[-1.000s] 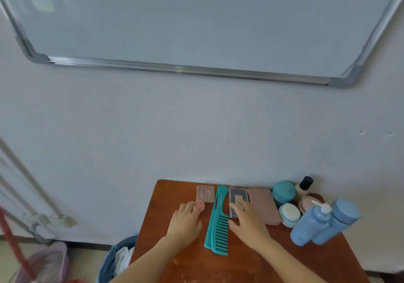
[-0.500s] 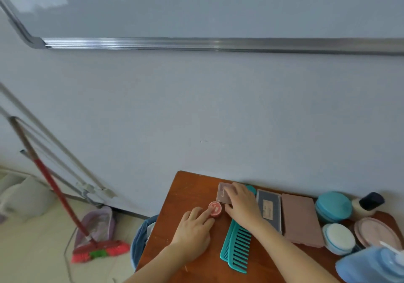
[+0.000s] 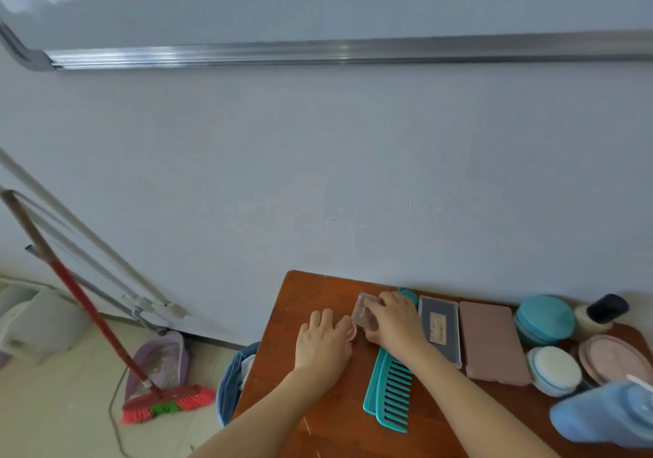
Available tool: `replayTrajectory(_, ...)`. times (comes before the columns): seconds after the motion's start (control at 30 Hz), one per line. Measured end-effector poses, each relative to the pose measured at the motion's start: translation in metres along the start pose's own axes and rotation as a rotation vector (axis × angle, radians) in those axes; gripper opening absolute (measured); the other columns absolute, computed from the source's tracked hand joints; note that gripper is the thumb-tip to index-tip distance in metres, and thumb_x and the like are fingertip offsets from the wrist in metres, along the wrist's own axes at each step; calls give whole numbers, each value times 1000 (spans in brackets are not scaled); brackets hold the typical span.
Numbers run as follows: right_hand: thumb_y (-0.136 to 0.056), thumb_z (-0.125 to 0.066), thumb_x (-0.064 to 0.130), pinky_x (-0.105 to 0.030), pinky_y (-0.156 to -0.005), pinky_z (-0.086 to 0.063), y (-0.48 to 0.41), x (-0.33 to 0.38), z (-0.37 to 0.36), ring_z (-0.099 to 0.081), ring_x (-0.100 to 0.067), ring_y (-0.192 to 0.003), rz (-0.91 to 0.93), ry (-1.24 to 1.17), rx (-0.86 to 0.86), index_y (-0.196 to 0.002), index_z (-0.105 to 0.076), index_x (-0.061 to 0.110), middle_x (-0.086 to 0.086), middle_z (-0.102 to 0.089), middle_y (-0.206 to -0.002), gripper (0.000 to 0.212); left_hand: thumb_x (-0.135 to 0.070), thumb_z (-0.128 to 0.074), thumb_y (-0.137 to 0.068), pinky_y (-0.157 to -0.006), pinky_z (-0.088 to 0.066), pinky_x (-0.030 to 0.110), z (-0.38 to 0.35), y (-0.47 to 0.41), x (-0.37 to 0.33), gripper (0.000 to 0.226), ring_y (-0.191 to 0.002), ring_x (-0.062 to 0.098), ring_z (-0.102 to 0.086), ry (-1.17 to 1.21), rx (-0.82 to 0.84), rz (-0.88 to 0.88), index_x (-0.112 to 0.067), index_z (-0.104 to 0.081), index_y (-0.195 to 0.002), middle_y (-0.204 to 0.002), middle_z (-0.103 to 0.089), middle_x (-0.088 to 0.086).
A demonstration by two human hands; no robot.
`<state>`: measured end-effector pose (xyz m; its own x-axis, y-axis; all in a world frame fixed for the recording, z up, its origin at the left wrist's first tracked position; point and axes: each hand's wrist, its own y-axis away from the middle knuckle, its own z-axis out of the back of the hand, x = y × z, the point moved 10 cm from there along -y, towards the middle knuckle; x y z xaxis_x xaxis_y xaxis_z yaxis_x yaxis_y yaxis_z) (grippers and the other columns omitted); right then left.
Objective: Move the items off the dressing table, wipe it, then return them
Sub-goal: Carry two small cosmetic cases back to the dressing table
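Left hand [image 3: 323, 342] has closed over pink jar [image 3: 349, 333]; right hand [image 3: 395, 319] grips clear case [image 3: 362, 311] at its left fingertips, long axis pointing away

Soft, even daylight with a cool bluish cast; nothing is harsh. High above the fingers [image 3: 383, 298] of the right hand [image 3: 395, 323], a white glare streak runs along the metal frame [image 3: 339, 52], which bows with wide-angle distortion. Shadows beneath those fingers are faint. The clear case [image 3: 364, 316] at the fingertips looks soft, and the blue bottle [image 3: 607, 418] far to their right is smeared by blur
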<state>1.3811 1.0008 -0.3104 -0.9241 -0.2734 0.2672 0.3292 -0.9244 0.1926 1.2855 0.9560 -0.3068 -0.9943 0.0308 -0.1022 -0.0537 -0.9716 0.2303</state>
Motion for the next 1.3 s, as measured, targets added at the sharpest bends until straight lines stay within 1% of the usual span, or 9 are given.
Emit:
replayTrajectory(0.23, -86, -53, 33, -37, -105, -30, 13, 11, -10, -37, -26, -122, -86, 33, 25, -130, -42, 19, -8, -44, -129, 47, -37, -49, -90, -103, -32, 25, 0, 10, 22, 47, -125, 12, -38, 175, -52, 23, -26, -37, -134, -137, -45, -8)
replayTrajectory(0.4, -87, -53, 33, -41, -110, -22, 45, 29, -12, -38, -27, -122, -101, 86, 16, -130, -40, 19, -8, -44, -130, 48, -37, -58, -84, -95, -38, 21, 8, 23, 70, 44, -113, 11, -48, 382, -169, 58, -25, -48, -125, -123, -55, -6)
replayTrajectory(0.47, -86, -54, 34, -37, -109, -23, 63, 33, -10, -36, -25, -123, -132, 32, -29, -134, -35, 24, -4, -42, -131, 52, -31, -64, -80, -91, -39, 22, 12, 24, 81, 42, -109, 14, -50, 488, -215, 21, -21, -53, -120, -117, -58, -3)
replayTrajectory(0.6, -85, -58, 37, -28, -107, -25, 105, 32, 3, -34, -15, -123, -269, -95, -161, -139, -26, 32, 4, -39, -133, 63, -24, -67, -78, -87, -41, 22, 25, 29, 76, 41, -104, 13, -50, 629, -222, -142, -18, -55, -116, -112, -58, -3)
replayTrajectory(0.7, -83, -60, 39, -20, -100, -27, 143, 35, 9, -36, -9, -120, -408, -138, -284, -137, -30, 31, 8, -40, -131, 62, -24, -68, -78, -86, -39, 16, 29, 45, 65, 42, -98, 4, -46, 689, -195, -298, -20, -53, -117, -108, -52, -10)
replayTrajectory(0.83, -79, -63, 36, -13, -89, -30, 194, 55, -4, -41, -7, -113, -562, -177, -398, -134, -35, 28, 7, -44, -123, 62, -24, -68, -78, -84, -38, 13, 12, 79, 66, 43, -96, 1, -48, 737, -98, -453, -21, -51, -117, -105, -47, -13)
replayTrajectory(0.97, -77, -65, 33, -13, -90, -36, 241, 80, -38, -42, -8, -111, -698, -244, -419, -134, -36, 29, 6, -45, -122, 64, -27, -66, -79, -86, -36, 12, -6, 113, 68, 43, -99, 1, -47, 710, -2, -572, -23, -50, -119, -105, -45, -16)
replayTrajectory(1.1, -77, -64, 31, -16, -92, -33, 290, 100, -59, -41, -12, -113, -768, -244, -420, -136, -35, 28, 4, -44, -123, 66, -26, -65, -80, -91, -38, 16, -14, 148, 50, 43, -105, 4, -47, 671, 71, -700, -21, -50, -120, -113, -51, -10)
replayTrajectory(1.3, -75, -64, 26, -19, -88, -39, 406, 110, -72, -44, -14, -110, -964, -289, -580, -134, -39, 28, 2, -46, -121, 64, -24, -66, -80, -87, -37, 15, -20, 227, -13, 41, -103, 5, -48, 631, 179, -903, -22, -51, -117, -108, -49, -12)
